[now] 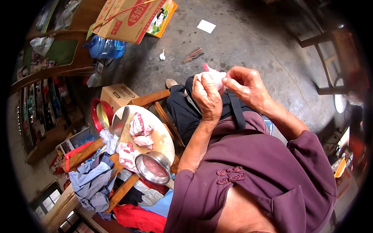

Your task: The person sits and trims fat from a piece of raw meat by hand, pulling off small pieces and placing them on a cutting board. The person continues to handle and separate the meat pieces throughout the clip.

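A pale pink piece of raw meat [216, 76] is held up above my lap, with a redder tip at its far end. My left hand [207, 94] grips it from the left, thumb on top. From the right, my right hand [247, 88] pinches its edge between thumb and fingers. Left of my legs is a round cutting board [162, 131] bearing more raw meat chunks [141, 129] and a fatty piece [127, 155]. A knife with a dark handle [124, 113] lies along the board's left edge. By the near edge, a tilted metal bowl [154, 167] contains something pinkish.
A red-rimmed basin [100, 115] and cardboard box [119, 94] stand beyond the board. Wooden bars [125, 189] and piled clothes [93, 183] are nearer. Pliers [193, 55], a garlic bulb [162, 55] and white paper [206, 26] lie on the concrete floor [247, 43].
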`<state>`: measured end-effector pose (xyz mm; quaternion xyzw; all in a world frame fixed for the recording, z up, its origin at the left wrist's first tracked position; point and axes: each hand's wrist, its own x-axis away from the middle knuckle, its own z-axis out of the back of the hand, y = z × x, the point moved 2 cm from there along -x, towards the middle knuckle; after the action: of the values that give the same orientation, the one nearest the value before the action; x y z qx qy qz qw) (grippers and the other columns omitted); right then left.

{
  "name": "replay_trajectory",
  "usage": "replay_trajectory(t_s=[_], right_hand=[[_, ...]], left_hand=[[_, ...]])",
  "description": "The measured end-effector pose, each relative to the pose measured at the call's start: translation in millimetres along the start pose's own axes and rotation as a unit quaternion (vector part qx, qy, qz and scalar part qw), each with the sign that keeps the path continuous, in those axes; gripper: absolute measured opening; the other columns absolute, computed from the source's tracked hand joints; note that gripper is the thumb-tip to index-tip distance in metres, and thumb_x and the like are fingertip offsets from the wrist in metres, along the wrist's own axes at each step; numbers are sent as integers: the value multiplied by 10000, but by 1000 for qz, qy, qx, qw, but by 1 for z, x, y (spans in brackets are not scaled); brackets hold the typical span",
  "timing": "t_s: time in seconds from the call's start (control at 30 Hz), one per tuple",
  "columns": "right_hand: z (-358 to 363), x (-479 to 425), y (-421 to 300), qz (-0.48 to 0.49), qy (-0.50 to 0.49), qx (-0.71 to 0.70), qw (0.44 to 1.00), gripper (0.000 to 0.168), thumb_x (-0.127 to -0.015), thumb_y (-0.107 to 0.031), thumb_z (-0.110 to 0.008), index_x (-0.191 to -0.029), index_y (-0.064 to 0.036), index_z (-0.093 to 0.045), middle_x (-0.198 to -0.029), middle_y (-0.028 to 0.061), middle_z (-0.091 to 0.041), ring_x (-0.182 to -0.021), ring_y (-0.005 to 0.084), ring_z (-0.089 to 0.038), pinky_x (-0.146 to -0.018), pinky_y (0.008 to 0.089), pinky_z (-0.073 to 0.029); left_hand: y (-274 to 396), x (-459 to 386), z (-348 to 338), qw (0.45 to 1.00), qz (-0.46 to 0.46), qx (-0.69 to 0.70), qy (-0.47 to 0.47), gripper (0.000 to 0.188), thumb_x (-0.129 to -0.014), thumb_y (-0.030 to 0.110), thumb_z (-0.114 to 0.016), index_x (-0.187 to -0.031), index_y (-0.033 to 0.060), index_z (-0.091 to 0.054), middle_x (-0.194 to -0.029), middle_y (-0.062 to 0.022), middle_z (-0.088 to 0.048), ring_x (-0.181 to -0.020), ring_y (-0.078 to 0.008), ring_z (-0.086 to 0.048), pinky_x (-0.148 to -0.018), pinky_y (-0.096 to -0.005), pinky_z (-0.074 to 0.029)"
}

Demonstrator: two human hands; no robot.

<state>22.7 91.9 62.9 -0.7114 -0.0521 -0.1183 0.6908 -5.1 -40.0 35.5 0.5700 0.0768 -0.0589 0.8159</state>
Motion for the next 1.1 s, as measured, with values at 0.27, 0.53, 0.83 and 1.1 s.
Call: replay_trajectory(t_s=[0.27, 0.53, 0.83, 1.1], right_hand=[[2, -7, -8, -111, -119, -60, 985, 243, -868, -257, -598, -841, -18, -569, -708, 11, -579, -600, 65, -560, -497, 204, -438], [2, -13, -8, -134, -142, -53, 979, 265, -867, -274, -586, -803, -22, -539, -691, 23, -578, -594, 77, -578, -500, 217, -467], [5, -22, -6, -137, -137, -79, 978, 210, -850, -225, -567, -791, -28, -527, -646, 24, -572, -564, 82, -575, -499, 216, -468], [8, -27, -11, -145, -136, -69, 978, 236, -819, -243, -579, -794, -10, -556, -663, 33, -560, -566, 84, -563, -500, 222, -468]], left_hand=[[14, -3, 2, 990, -124, -64, 11, 278, -945, 173, -387, -765, -7, -496, -724, -126, -506, -634, -278, -498, -595, -364, -396], [16, -4, 2, 990, -129, -59, -16, 256, -931, 159, -399, -768, -8, -505, -744, -119, -519, -669, -269, -522, -629, -348, -411], [13, -6, 1, 995, -88, -15, -33, 226, -922, 136, -406, -789, -15, -509, -751, -151, -520, -645, -314, -528, -591, -376, -418], [12, -11, -2, 996, -76, 7, -38, 241, -928, 136, -397, -780, -23, -501, -739, -149, -512, -646, -311, -520, -597, -371, -413]])
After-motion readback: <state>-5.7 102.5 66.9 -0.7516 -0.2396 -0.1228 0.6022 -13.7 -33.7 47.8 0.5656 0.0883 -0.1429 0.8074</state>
